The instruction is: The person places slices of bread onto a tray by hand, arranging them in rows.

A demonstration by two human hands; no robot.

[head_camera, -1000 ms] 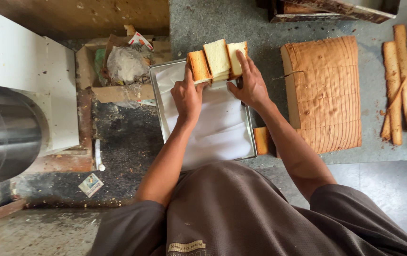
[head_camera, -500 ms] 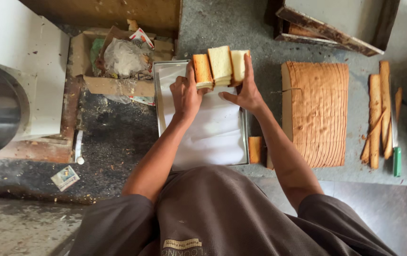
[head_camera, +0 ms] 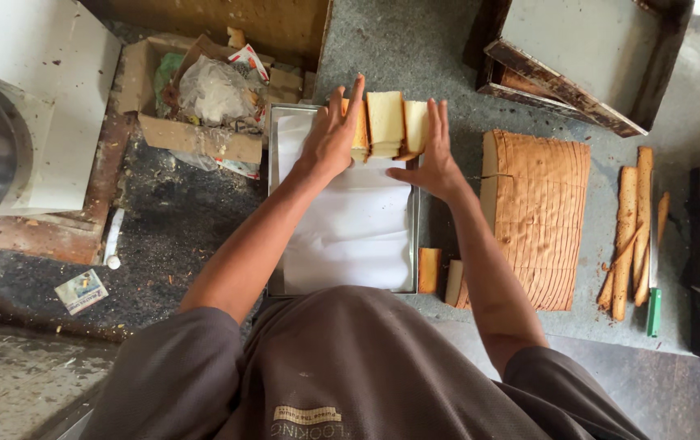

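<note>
Both my hands press a row of pale cake slices (head_camera: pixel 388 122) together from either side at the far end of a metal tray (head_camera: pixel 412 244) lined with white paper. My left hand (head_camera: pixel 335 130) lies flat against the left end of the row, fingers straight. On the right end rests my right hand (head_camera: pixel 434 151), fingers pointing away from me. The slices stand on edge with brown crusts showing. To the right of the tray lies a large sliced brown cake slab (head_camera: pixel 539 216).
Two loose slices (head_camera: pixel 439 275) lie between tray and slab. Crust strips (head_camera: pixel 633 228) and a green-handled knife (head_camera: pixel 653 269) lie further right. An empty dark baking pan (head_camera: pixel 586 57) stands at the back. A cardboard box of rubbish (head_camera: pixel 203 98) sits left of the tray.
My hands stay pressed on the slices at the tray's far end. The fingers of the left hand have straightened. The camera has shifted, showing more of the pan at the back.
</note>
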